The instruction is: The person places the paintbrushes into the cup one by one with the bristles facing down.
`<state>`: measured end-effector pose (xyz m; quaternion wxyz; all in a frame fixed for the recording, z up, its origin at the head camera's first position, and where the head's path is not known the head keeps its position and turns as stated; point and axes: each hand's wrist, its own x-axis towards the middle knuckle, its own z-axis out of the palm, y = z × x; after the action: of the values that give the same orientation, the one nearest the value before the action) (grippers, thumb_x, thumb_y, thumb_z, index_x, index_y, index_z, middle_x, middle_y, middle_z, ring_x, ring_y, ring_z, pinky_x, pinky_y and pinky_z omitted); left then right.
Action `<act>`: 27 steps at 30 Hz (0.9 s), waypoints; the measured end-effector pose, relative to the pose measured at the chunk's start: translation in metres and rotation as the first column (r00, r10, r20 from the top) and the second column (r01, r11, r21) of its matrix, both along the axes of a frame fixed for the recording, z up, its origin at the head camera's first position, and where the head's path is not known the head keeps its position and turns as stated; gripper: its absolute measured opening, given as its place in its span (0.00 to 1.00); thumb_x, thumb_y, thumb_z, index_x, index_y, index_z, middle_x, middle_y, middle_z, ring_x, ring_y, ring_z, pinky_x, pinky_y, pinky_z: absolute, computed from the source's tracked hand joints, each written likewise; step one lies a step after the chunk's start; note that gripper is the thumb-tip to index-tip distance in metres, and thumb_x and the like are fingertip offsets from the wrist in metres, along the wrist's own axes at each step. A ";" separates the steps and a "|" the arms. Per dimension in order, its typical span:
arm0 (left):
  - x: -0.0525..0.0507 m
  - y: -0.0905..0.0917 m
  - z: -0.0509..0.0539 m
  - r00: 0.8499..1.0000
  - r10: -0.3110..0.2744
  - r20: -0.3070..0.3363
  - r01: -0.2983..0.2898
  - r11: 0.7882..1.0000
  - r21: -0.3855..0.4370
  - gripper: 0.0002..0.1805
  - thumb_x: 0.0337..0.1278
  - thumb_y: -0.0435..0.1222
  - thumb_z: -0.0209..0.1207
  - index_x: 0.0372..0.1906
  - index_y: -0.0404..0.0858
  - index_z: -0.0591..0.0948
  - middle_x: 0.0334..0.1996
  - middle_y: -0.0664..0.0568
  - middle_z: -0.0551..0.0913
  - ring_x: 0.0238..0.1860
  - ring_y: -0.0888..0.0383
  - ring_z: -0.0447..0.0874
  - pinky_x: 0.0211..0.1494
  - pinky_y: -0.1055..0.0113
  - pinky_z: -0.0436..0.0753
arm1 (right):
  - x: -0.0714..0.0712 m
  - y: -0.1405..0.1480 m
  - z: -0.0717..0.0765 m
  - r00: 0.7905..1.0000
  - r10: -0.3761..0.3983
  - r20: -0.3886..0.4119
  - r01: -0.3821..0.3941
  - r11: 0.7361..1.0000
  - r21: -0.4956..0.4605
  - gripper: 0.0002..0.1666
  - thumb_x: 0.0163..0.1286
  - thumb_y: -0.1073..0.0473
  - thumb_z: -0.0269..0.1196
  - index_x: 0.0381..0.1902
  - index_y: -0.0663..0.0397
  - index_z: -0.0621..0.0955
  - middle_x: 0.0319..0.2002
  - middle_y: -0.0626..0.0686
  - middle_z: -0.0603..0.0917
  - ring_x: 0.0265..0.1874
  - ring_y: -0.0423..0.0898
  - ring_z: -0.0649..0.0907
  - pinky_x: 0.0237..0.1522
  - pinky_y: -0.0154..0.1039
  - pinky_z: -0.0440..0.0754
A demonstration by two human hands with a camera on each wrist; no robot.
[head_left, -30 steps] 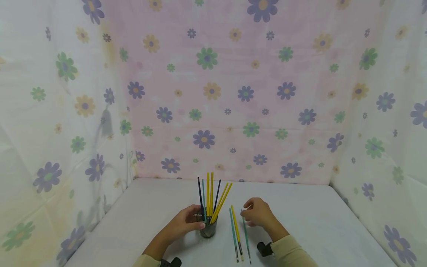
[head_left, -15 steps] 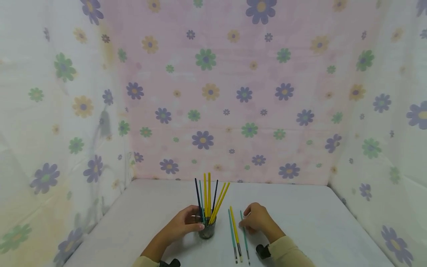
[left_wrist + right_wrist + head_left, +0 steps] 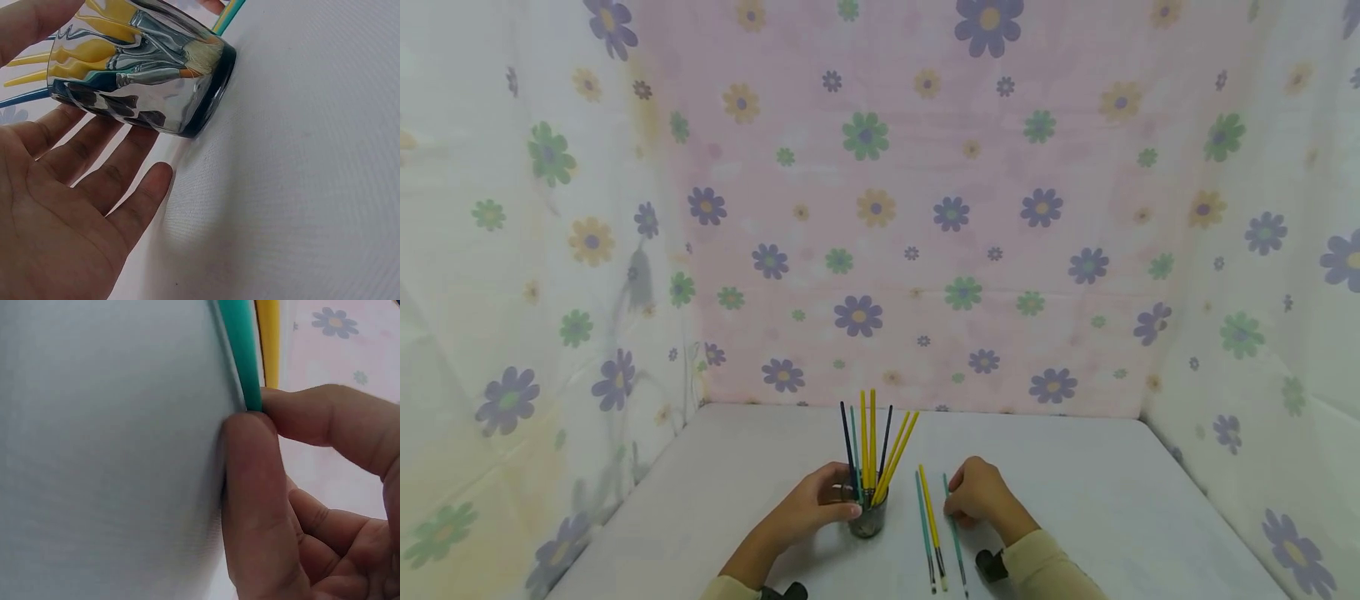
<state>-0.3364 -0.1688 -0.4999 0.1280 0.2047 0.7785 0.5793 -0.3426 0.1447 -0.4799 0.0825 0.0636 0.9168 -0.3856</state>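
Note:
My left hand (image 3: 805, 507) holds a clear glass (image 3: 868, 523) from its left side, thumb in front and fingers behind. Bristle ends down, several paintbrushes with yellow, dark blue and teal handles stand in it; the left wrist view shows their bristles (image 3: 203, 57) through the glass wall (image 3: 181, 106). Between thumb and index finger, my right hand (image 3: 987, 498) pinches a teal paintbrush (image 3: 957, 542) by its handle. In the right wrist view this teal handle (image 3: 239, 347) lies close along the white surface. To its left lie another teal paintbrush (image 3: 924, 521) and a yellow paintbrush (image 3: 931, 518).
A white-covered table (image 3: 1075, 467) bears everything. Behind it hangs a pink flowered cloth (image 3: 910, 167), with pale flowered cloth (image 3: 460, 333) at both sides. A dark wrist camera (image 3: 991, 567) sits by the right sleeve.
My right hand has lowered slightly, and its thumb and index finger have closed on the teal paintbrush. The left hand keeps its hold on the glass.

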 end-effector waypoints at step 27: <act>-0.002 -0.002 -0.003 1.000 -0.025 0.000 0.025 1.000 0.016 0.33 0.64 0.43 0.70 0.69 0.36 0.72 0.63 0.44 0.80 0.63 0.47 0.81 0.64 0.54 0.84 | -0.010 0.024 0.017 0.997 -0.053 -0.058 0.020 0.890 -0.456 0.25 0.65 0.65 0.63 0.59 0.70 0.76 0.47 0.64 0.84 0.41 0.56 0.88 0.34 0.47 0.91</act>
<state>-0.3382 -0.1705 -0.5030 0.1338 0.2154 0.7711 0.5841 -0.3527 0.1691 -0.4627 0.0561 0.0463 0.8018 -0.5931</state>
